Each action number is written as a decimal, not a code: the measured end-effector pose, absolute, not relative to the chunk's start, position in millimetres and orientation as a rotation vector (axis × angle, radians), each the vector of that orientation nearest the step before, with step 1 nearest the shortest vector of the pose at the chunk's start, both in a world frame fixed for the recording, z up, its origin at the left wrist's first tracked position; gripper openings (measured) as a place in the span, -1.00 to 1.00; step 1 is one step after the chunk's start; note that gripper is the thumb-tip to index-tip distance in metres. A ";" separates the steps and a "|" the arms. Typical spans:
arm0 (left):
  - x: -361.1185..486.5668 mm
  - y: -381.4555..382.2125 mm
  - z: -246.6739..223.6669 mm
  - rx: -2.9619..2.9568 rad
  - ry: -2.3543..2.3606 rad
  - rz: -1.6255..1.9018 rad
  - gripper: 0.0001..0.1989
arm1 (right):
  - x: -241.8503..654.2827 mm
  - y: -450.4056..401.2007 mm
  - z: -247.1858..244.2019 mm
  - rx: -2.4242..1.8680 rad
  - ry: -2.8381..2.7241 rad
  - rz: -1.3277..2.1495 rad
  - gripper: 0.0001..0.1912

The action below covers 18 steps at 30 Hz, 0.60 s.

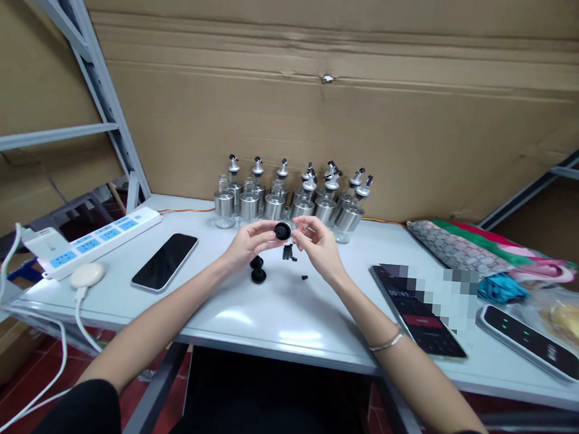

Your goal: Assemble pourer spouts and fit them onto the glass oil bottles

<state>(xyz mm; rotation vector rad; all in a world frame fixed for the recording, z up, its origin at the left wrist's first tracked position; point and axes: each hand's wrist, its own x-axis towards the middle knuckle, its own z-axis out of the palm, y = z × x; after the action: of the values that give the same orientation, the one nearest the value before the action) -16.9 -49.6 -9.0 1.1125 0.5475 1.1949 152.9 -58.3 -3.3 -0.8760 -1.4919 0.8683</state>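
We hold the black cap [282, 232] in our left hand [251, 242]; our right hand [321, 244] curls beside its right edge, grip unclear to us.

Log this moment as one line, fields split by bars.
left hand: holds black round part | right hand: beside it, contact unclear | table: small black pieces | behind: bottles, some without spouts

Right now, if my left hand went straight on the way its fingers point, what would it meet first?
Most likely your right hand, just beyond the black round part that your left hand holds, though depth is hard to judge from this one view.
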 end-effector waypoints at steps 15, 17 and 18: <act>-13.1 -56.8 -9.5 1.434 0.833 1.329 -0.75 | 146.8 -64.3 -5.7 -0.976 -1.586 0.897 -0.70; -12.6 -57.7 -8.4 1.443 0.837 1.325 -0.75 | 145.4 -65.4 -5.2 -0.982 -1.590 0.857 -0.74; -12.4 -58.1 -8.2 1.453 0.843 1.328 -0.75 | 144.7 -65.9 -5.2 -0.982 -1.591 0.836 -0.76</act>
<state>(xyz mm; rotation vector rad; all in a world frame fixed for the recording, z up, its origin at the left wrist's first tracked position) -12.4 -58.1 -8.2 1.4527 0.8426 1.3278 144.7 -65.9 -5.2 -0.9817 -1.5912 0.8357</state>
